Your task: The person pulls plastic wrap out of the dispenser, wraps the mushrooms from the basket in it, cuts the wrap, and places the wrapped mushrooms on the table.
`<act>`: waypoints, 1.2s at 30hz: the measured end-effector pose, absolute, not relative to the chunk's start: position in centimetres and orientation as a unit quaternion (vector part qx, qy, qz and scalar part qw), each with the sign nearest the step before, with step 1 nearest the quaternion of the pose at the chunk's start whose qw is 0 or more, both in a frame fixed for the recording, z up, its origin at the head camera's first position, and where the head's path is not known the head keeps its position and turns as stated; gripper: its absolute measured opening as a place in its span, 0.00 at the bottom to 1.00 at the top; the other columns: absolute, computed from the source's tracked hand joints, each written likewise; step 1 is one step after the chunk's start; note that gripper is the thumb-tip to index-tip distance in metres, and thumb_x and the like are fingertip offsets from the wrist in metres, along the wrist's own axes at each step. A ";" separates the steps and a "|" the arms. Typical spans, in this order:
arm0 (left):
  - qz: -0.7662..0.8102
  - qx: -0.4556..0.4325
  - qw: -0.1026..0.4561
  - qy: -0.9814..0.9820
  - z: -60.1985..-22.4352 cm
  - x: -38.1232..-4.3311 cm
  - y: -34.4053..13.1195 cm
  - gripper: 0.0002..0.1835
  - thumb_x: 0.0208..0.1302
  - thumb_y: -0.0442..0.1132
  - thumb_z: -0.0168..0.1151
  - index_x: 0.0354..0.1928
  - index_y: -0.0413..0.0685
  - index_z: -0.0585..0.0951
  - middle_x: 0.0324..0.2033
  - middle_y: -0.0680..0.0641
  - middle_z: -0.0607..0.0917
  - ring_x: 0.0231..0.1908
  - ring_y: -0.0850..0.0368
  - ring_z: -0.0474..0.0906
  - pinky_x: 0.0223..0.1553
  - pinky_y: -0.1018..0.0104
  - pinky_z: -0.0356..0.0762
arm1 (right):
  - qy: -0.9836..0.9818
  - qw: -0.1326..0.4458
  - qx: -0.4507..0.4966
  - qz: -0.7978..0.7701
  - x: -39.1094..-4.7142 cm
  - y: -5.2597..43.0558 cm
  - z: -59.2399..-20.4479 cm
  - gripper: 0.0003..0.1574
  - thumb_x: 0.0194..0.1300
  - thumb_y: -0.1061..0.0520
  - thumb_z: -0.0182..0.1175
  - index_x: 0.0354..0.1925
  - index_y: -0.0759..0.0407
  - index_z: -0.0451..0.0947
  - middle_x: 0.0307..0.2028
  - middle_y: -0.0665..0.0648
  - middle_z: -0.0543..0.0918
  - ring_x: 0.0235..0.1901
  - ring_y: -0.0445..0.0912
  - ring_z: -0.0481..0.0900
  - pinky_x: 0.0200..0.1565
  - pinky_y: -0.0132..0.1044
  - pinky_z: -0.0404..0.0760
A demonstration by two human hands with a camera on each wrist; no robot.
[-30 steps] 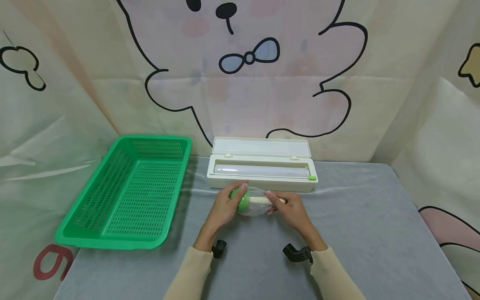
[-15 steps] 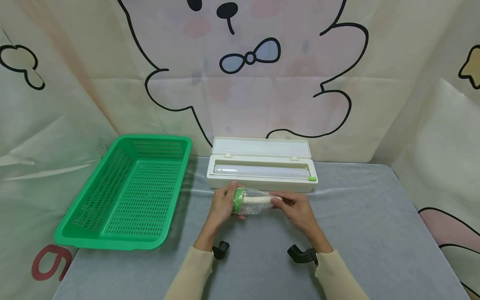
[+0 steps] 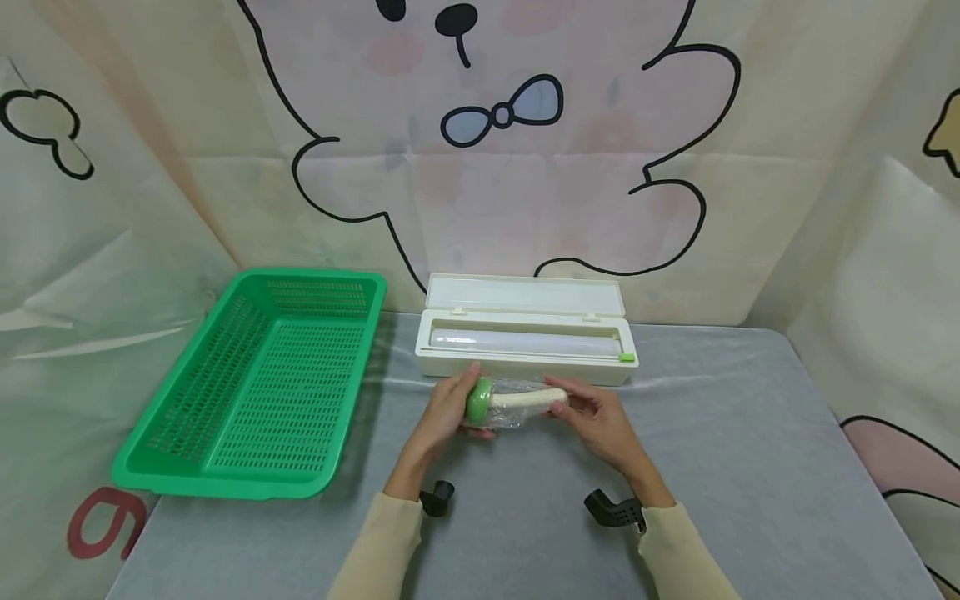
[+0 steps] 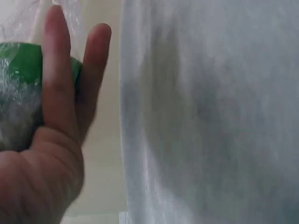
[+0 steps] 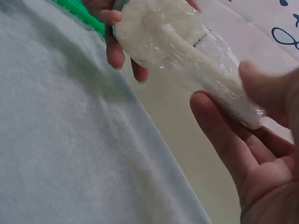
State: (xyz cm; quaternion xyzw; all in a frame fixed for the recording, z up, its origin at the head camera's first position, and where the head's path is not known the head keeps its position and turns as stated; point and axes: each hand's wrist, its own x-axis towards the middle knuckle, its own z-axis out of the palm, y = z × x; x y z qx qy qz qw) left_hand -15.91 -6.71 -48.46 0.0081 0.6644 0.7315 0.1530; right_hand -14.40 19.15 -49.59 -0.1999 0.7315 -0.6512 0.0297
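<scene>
A mushroom-shaped thing (image 3: 523, 400) with a green head and a long cream stem lies level between both hands, wrapped in crinkled clear plastic film (image 5: 219, 56). My left hand (image 3: 442, 408) holds the green head (image 4: 21, 60) from the left, thumb on top and fingers below. At the other end, my right hand (image 3: 596, 419) holds the film-covered stem tip between thumb and fingers. Just behind the hands stands a white cling film dispenser (image 3: 525, 368), its lid (image 3: 525, 293) raised, with a roll of film (image 3: 525, 342) inside and a green slider (image 3: 627, 357) at its right end.
To the left, a green plastic basket (image 3: 225, 486) with slotted walls sits on the grey cloth-covered table (image 3: 517, 533). A printed curtain (image 3: 570, 208) hangs behind the table and along both sides.
The right hand has moved slightly right, toward the stem's tip, and its fingers have shifted there. The left hand has turned back around the green head, showing more of the wrapped stem.
</scene>
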 end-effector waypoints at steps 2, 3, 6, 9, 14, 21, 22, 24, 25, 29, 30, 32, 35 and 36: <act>0.721 0.035 0.139 0.678 -48.6 -16.0 -6.8 0.32 0.80 0.59 0.46 0.61 0.36 0.77 0.33 0.39 0.80 0.24 0.49 0.82 0.30 0.47 0.86 | 0.725 0.030 -0.191 -0.661 -14.4 19.3 -49.7 0.24 0.70 0.71 0.60 0.63 0.76 0.73 0.59 0.76 0.76 0.45 0.45 0.87 0.47 0.47 0.84; 0.711 0.047 0.127 0.690 -48.6 -16.0 -6.8 0.31 0.80 0.59 0.45 0.61 0.36 0.76 0.33 0.39 0.80 0.24 0.48 0.83 0.30 0.47 0.86 | 0.721 0.029 -0.187 -0.667 -14.3 19.3 -49.7 0.23 0.70 0.70 0.60 0.62 0.76 0.74 0.57 0.77 0.77 0.44 0.45 0.88 0.47 0.47 0.84; 0.674 0.072 0.084 0.731 -48.7 -16.0 -6.6 0.32 0.81 0.59 0.42 0.57 0.35 0.77 0.30 0.39 0.81 0.21 0.46 0.83 0.26 0.47 0.85 | 0.702 0.030 -0.177 -0.689 -14.3 19.2 -49.9 0.20 0.70 0.71 0.60 0.58 0.81 0.75 0.51 0.80 0.79 0.41 0.47 0.88 0.46 0.45 0.85; 0.645 0.062 0.052 0.760 -48.7 -15.9 -6.3 0.34 0.80 0.62 0.38 0.46 0.37 0.79 0.23 0.41 0.81 0.16 0.46 0.82 0.20 0.48 0.83 | 0.687 0.030 -0.182 -0.703 -14.3 19.0 -50.2 0.19 0.70 0.72 0.59 0.55 0.85 0.74 0.48 0.82 0.79 0.40 0.47 0.89 0.44 0.44 0.85; 0.629 0.027 0.025 0.776 -48.6 -15.7 -6.0 0.35 0.80 0.63 0.37 0.31 0.39 0.77 0.16 0.42 0.79 0.10 0.50 0.79 0.14 0.47 0.80 | 0.688 0.024 -0.189 -0.701 -14.4 18.9 -50.5 0.19 0.70 0.72 0.59 0.55 0.84 0.75 0.48 0.81 0.80 0.39 0.48 0.89 0.44 0.43 0.86; 0.525 0.001 -0.058 0.849 -48.8 -15.7 -6.1 0.33 0.83 0.58 0.33 0.17 0.51 0.66 0.12 0.51 0.66 0.13 0.56 0.64 0.18 0.60 0.67 | 0.701 0.039 -0.194 -0.685 -14.3 19.2 -50.6 0.20 0.71 0.71 0.58 0.58 0.82 0.75 0.45 0.77 0.83 0.36 0.49 0.90 0.40 0.46 0.87; 0.515 -0.002 -0.069 0.854 -48.8 -15.8 -6.1 0.33 0.83 0.56 0.33 0.15 0.52 0.64 0.12 0.51 0.65 0.14 0.56 0.62 0.19 0.60 0.63 | 0.700 0.041 -0.194 -0.686 -14.3 19.2 -50.6 0.20 0.71 0.71 0.59 0.57 0.82 0.75 0.45 0.76 0.84 0.36 0.49 0.90 0.39 0.46 0.87; 0.514 -0.005 -0.077 0.854 -48.9 -15.8 -6.1 0.33 0.83 0.54 0.34 0.13 0.54 0.63 0.11 0.52 0.65 0.14 0.55 0.61 0.19 0.59 0.61 | 0.700 0.041 -0.193 -0.687 -14.3 19.1 -50.6 0.20 0.71 0.70 0.59 0.56 0.82 0.75 0.44 0.75 0.85 0.35 0.49 0.90 0.39 0.46 0.87; 0.515 -0.007 -0.079 0.854 -48.9 -15.7 -6.1 0.34 0.83 0.53 0.34 0.12 0.54 0.63 0.10 0.52 0.65 0.14 0.55 0.62 0.19 0.59 0.61 | 0.700 0.040 -0.193 -0.687 -14.2 19.1 -50.6 0.19 0.71 0.70 0.60 0.56 0.83 0.75 0.44 0.74 0.85 0.36 0.49 0.89 0.39 0.47 0.87; 0.521 -0.010 -0.074 0.851 -49.2 -15.7 -6.1 0.35 0.83 0.53 0.35 0.11 0.54 0.63 0.10 0.52 0.66 0.13 0.56 0.62 0.18 0.60 0.61 | 0.707 0.040 -0.192 -0.679 -14.2 19.1 -50.7 0.19 0.71 0.70 0.60 0.55 0.83 0.76 0.45 0.75 0.84 0.37 0.48 0.89 0.40 0.46 0.87; 0.522 -0.011 -0.070 0.850 -49.3 -15.7 -6.1 0.35 0.83 0.53 0.35 0.11 0.54 0.63 0.10 0.53 0.66 0.13 0.56 0.63 0.18 0.60 0.62 | 0.711 0.042 -0.191 -0.675 -14.2 19.2 -50.7 0.19 0.71 0.70 0.59 0.56 0.82 0.76 0.45 0.76 0.84 0.37 0.48 0.89 0.41 0.45 0.87; 0.532 -0.016 -0.056 0.845 -49.4 -15.7 -6.2 0.36 0.83 0.55 0.34 0.10 0.54 0.64 0.08 0.52 0.67 0.10 0.57 0.64 0.16 0.60 0.63 | 0.723 0.050 -0.183 -0.665 -14.1 19.2 -50.6 0.19 0.71 0.69 0.60 0.57 0.81 0.76 0.46 0.76 0.83 0.39 0.47 0.89 0.43 0.44 0.86; 0.550 -0.030 -0.030 0.834 -49.4 -15.7 -6.1 0.37 0.82 0.60 0.35 0.11 0.52 0.67 0.07 0.51 0.69 0.06 0.58 0.66 0.11 0.61 0.68 | 0.750 0.061 -0.168 -0.637 -14.0 19.3 -50.3 0.23 0.69 0.67 0.64 0.60 0.76 0.76 0.49 0.74 0.83 0.43 0.46 0.88 0.44 0.39 0.86; 0.556 -0.037 -0.020 0.830 -49.4 -15.8 -6.1 0.38 0.81 0.61 0.35 0.12 0.51 0.68 0.07 0.50 0.70 0.05 0.58 0.66 0.10 0.61 0.69 | 0.759 0.063 -0.164 -0.627 -14.0 19.2 -50.2 0.26 0.67 0.65 0.67 0.61 0.74 0.76 0.49 0.72 0.83 0.43 0.47 0.88 0.44 0.38 0.86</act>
